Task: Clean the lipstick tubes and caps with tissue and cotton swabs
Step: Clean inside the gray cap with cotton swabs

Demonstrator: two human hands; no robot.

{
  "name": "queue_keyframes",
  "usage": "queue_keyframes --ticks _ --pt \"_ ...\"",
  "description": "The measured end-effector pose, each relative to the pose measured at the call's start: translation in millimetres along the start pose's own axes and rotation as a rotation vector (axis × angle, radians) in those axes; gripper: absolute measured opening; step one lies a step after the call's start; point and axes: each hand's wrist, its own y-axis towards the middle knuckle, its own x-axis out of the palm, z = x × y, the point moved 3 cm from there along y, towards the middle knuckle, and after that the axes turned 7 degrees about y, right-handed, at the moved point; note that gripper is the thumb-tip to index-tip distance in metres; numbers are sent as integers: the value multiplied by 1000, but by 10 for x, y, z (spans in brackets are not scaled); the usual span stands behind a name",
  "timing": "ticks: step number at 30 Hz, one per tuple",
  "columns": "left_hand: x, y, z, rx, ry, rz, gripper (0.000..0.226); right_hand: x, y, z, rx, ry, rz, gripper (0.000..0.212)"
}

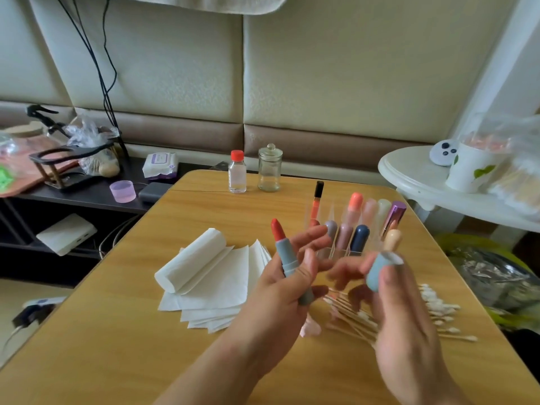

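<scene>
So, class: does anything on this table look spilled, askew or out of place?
The wooden-stick cotton swabs lie loose in a scattered heap on the yellow wooden table, not in a container. A crumpled pink scrap sits beside them. The folded white tissues are fanned out unevenly.

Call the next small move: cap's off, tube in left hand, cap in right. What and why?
Probably set the cap down and reach the right hand for a tissue: the left hand grips the lipstick tube with its red stick exposed, and neither hand holds any cleaning material.
</scene>
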Motion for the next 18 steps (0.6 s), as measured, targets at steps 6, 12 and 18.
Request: queue_keyframes --ticks 6,12,18 --pt "77 -84 -19 52 136 -18 33 150 8 45 233 205 -213 45" --pt "135 -98 30 83 75 -58 61 138 49 51 295 417 -211 37" --pt "25 -46 41 126 9 25 37 104 51 0 428 519 -46 11"
